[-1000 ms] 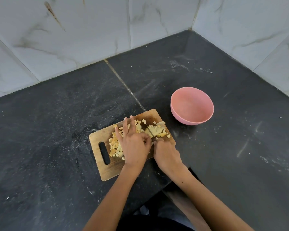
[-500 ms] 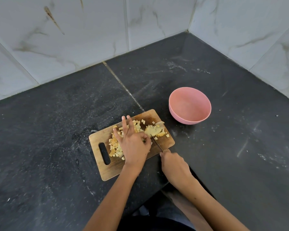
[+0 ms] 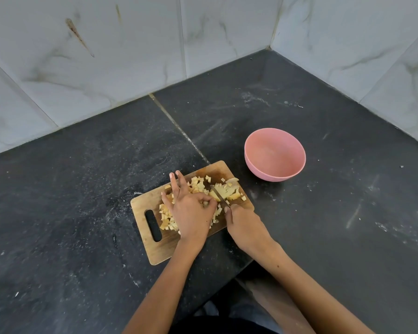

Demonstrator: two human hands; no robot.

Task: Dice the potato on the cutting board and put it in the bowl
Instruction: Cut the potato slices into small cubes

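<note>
Pale yellow potato (image 3: 198,189) all over the wooden cutting board (image 3: 140,208) at lower centre: small dice heaped left and middle, bigger uncut slivers (image 3: 231,189) bunched at the board's right end. Knife (image 3: 219,195) in among those slivers, blade angled up and left, handle buried in the right hand (image 3: 245,225), fingers wrapped round it, gripping. Left hand (image 3: 191,213) planted over the dice pile, two fingers stretched flat toward the top of the frame, thumb and forefinger curled in close by the blade; pinching a piece or just bracing, cannot tell.

Dicing looks close to finished, only that right-end clump left to cross-cut. Best handled with short, straight strokes, tip kept down on the wood, curled fingertips tucked back from the edge, slivers gathered tight so nothing skids off the near corner.

Pink bowl (image 3: 275,153) up and right of the board, well apart from it, nothing inside as yet. Dark stone counter (image 3: 82,189) beneath, dusted with pale specks; marbled white tile walls (image 3: 106,56) meeting in the upper right corner. Nothing visible between board and bowl.
</note>
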